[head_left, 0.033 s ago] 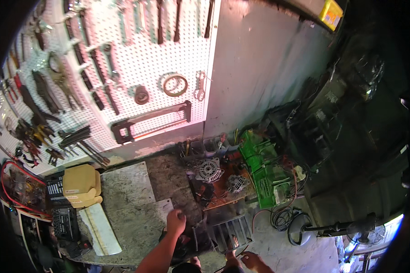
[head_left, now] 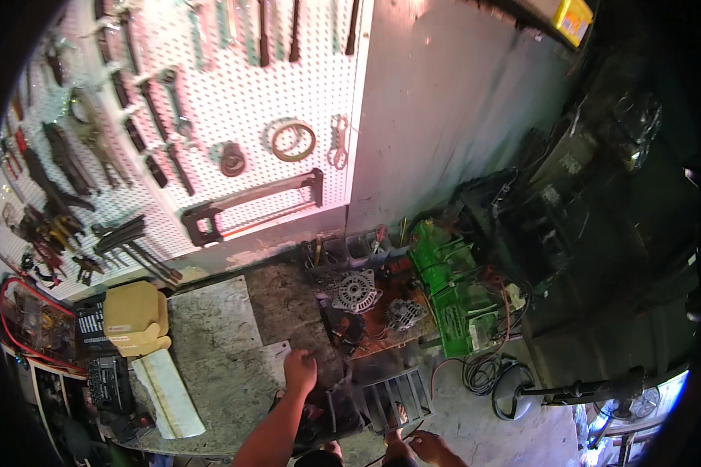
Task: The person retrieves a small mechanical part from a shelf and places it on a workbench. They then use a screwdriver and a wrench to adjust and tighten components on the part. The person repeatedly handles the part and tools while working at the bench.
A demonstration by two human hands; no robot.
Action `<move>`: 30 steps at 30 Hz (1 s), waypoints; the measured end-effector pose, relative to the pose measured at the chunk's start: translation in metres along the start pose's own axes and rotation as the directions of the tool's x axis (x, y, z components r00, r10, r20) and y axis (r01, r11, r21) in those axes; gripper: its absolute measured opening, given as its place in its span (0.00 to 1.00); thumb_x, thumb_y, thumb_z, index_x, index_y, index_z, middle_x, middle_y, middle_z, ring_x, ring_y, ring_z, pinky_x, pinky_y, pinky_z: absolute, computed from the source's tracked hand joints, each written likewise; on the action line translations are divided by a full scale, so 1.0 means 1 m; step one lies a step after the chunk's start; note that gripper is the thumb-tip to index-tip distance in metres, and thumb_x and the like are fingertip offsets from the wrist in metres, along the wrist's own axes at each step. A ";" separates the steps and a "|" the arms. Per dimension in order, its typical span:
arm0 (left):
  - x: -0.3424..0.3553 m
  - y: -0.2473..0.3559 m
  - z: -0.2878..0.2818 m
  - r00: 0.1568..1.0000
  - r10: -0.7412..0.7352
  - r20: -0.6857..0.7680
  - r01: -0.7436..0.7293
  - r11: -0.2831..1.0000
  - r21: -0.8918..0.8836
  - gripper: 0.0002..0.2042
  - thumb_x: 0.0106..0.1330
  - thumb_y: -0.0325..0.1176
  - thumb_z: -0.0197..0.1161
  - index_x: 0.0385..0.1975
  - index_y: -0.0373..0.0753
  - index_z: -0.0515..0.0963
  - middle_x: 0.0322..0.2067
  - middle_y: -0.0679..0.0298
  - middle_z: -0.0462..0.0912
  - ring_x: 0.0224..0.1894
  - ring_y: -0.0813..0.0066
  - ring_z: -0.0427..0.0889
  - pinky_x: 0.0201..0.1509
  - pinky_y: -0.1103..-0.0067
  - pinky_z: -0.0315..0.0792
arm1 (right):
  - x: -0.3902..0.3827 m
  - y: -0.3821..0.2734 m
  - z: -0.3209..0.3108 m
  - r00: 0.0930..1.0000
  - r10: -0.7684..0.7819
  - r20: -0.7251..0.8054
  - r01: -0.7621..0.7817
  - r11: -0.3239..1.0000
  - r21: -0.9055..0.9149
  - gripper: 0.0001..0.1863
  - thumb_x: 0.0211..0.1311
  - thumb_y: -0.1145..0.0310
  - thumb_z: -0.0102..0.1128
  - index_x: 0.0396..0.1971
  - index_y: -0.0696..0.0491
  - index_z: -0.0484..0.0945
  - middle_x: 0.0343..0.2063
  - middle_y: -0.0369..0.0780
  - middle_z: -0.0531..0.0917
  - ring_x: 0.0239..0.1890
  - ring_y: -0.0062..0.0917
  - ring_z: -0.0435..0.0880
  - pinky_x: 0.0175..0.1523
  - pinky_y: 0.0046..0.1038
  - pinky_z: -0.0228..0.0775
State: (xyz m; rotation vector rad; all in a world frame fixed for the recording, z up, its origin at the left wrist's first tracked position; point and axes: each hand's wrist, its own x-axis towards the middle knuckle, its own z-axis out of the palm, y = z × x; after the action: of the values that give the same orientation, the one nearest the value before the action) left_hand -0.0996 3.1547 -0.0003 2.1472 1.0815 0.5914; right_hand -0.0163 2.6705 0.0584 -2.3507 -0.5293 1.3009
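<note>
My left hand (head_left: 300, 371) is closed above the near edge of the workbench (head_left: 210, 335), its fingers curled. Whatever it may hold is hidden. Low in the picture, my right hand (head_left: 432, 449) is pinched round a thin dark rod (head_left: 417, 427) whose kind I cannot make out. Between and beyond the hands lies a slatted metal rack (head_left: 397, 398). On a brown board farther off rest a round vented metal housing (head_left: 357, 292) and a smaller finned metal housing (head_left: 405, 314), both apart from my hands.
A green metal machine (head_left: 452, 300) stands right of the housings, near a coiled black cable (head_left: 487, 376). A cardboard box (head_left: 135, 311), a pale strip (head_left: 168, 395) and a socket set (head_left: 109, 383) lie left. Tools hang on the white pegboard (head_left: 265, 101). A fan (head_left: 635, 405) stands far right.
My left hand has shifted slightly away from me and its wrist has turned. The right hand stays nearly in place with the rod. The whole view has moved a little.
</note>
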 end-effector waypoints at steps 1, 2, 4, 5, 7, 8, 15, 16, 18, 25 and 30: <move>0.040 0.005 0.026 0.980 -0.198 0.000 0.198 0.980 -0.019 0.12 0.66 0.30 0.76 0.46 0.35 0.84 0.46 0.47 0.87 0.53 0.37 0.85 0.59 0.50 0.78 | 0.024 -0.018 -0.003 0.999 0.030 -0.011 -0.030 0.999 0.038 0.24 0.75 0.51 0.67 0.65 0.44 0.87 0.55 0.47 0.94 0.59 0.44 0.93 0.64 0.42 0.85; 0.072 0.007 0.048 0.967 -0.243 -0.079 0.248 0.968 0.046 0.13 0.69 0.33 0.74 0.49 0.36 0.83 0.53 0.46 0.85 0.58 0.38 0.83 0.63 0.49 0.76 | 0.036 -0.027 -0.015 0.999 -0.033 0.009 0.033 0.999 0.037 0.24 0.76 0.52 0.66 0.65 0.45 0.87 0.54 0.47 0.94 0.58 0.43 0.94 0.63 0.42 0.85; 0.117 0.003 0.090 0.936 -0.263 -0.234 0.307 0.936 0.174 0.16 0.74 0.38 0.71 0.54 0.37 0.81 0.64 0.45 0.80 0.67 0.39 0.77 0.71 0.47 0.71 | 0.065 -0.044 -0.049 0.987 -0.157 0.045 0.155 0.987 0.042 0.22 0.78 0.55 0.65 0.66 0.45 0.87 0.52 0.47 0.94 0.56 0.43 0.94 0.62 0.43 0.85; 0.136 -0.001 0.110 0.920 -0.262 -0.292 0.334 0.913 0.234 0.18 0.76 0.41 0.69 0.57 0.38 0.80 0.69 0.45 0.76 0.72 0.39 0.74 0.75 0.46 0.67 | 0.080 -0.051 -0.070 0.972 -0.235 0.019 0.234 0.972 0.030 0.21 0.79 0.57 0.64 0.65 0.47 0.87 0.50 0.48 0.93 0.52 0.42 0.95 0.59 0.43 0.86; 0.153 -0.006 0.144 0.892 -0.281 -0.355 0.403 0.850 0.340 0.21 0.79 0.46 0.66 0.62 0.39 0.77 0.75 0.44 0.70 0.79 0.40 0.67 0.82 0.44 0.59 | 0.117 -0.071 -0.102 0.985 -0.160 -0.070 0.162 0.987 0.023 0.19 0.78 0.60 0.66 0.62 0.51 0.88 0.46 0.46 0.94 0.46 0.39 0.95 0.54 0.39 0.88; 0.156 -0.010 0.154 0.881 -0.303 -0.364 0.440 0.810 0.389 0.22 0.80 0.49 0.64 0.64 0.40 0.76 0.77 0.45 0.68 0.81 0.39 0.64 0.85 0.42 0.55 | 0.139 -0.080 -0.123 0.987 -0.130 -0.090 0.136 0.989 0.063 0.20 0.78 0.60 0.66 0.63 0.51 0.87 0.48 0.47 0.94 0.47 0.40 0.95 0.55 0.39 0.88; 0.170 -0.025 0.178 0.879 -0.316 -0.357 0.468 0.717 0.516 0.29 0.80 0.51 0.65 0.71 0.44 0.66 0.79 0.45 0.65 0.82 0.33 0.60 0.86 0.38 0.51 | 0.370 -0.194 -0.245 0.926 -0.137 -0.353 0.144 0.990 -0.005 0.14 0.81 0.59 0.65 0.52 0.52 0.90 0.49 0.52 0.93 0.53 0.49 0.93 0.59 0.47 0.85; 0.171 -0.026 0.179 0.884 -0.306 -0.354 0.459 0.713 0.530 0.29 0.79 0.52 0.66 0.71 0.44 0.66 0.79 0.44 0.65 0.83 0.33 0.59 0.86 0.38 0.51 | 0.411 -0.220 -0.255 0.843 -0.315 -0.437 0.305 0.948 -0.095 0.14 0.79 0.59 0.67 0.54 0.51 0.90 0.52 0.53 0.92 0.56 0.50 0.92 0.61 0.47 0.84; 0.171 -0.028 0.179 0.886 -0.310 -0.346 0.459 0.700 0.547 0.31 0.77 0.52 0.67 0.71 0.44 0.64 0.80 0.43 0.63 0.83 0.33 0.58 0.86 0.38 0.50 | 0.482 -0.271 -0.274 0.840 -0.361 -0.406 0.349 0.931 -0.106 0.17 0.77 0.59 0.68 0.56 0.51 0.91 0.54 0.53 0.91 0.58 0.51 0.90 0.65 0.46 0.83; 0.172 -0.028 0.179 0.891 -0.310 -0.332 0.454 0.648 0.612 0.35 0.74 0.53 0.70 0.71 0.42 0.62 0.81 0.41 0.60 0.84 0.33 0.56 0.87 0.39 0.49 | 0.625 -0.401 -0.277 0.935 -0.252 -0.251 0.085 0.844 -0.530 0.18 0.78 0.59 0.58 0.52 0.52 0.93 0.52 0.49 0.94 0.54 0.47 0.95 0.59 0.48 0.89; 0.171 -0.027 0.179 0.876 -0.369 -0.311 0.482 0.645 0.593 0.37 0.71 0.51 0.73 0.72 0.43 0.62 0.83 0.42 0.58 0.85 0.34 0.54 0.88 0.39 0.48 | 0.643 -0.402 -0.250 0.921 -0.234 -0.313 0.039 0.852 -0.522 0.18 0.77 0.59 0.58 0.48 0.54 0.93 0.48 0.48 0.95 0.52 0.46 0.96 0.57 0.49 0.90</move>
State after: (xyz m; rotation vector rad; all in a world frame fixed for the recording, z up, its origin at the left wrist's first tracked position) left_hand 0.0961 3.2449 -0.1254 2.2804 2.0718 0.1518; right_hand 0.4632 3.2956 -0.0684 -2.8213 -0.9954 0.6730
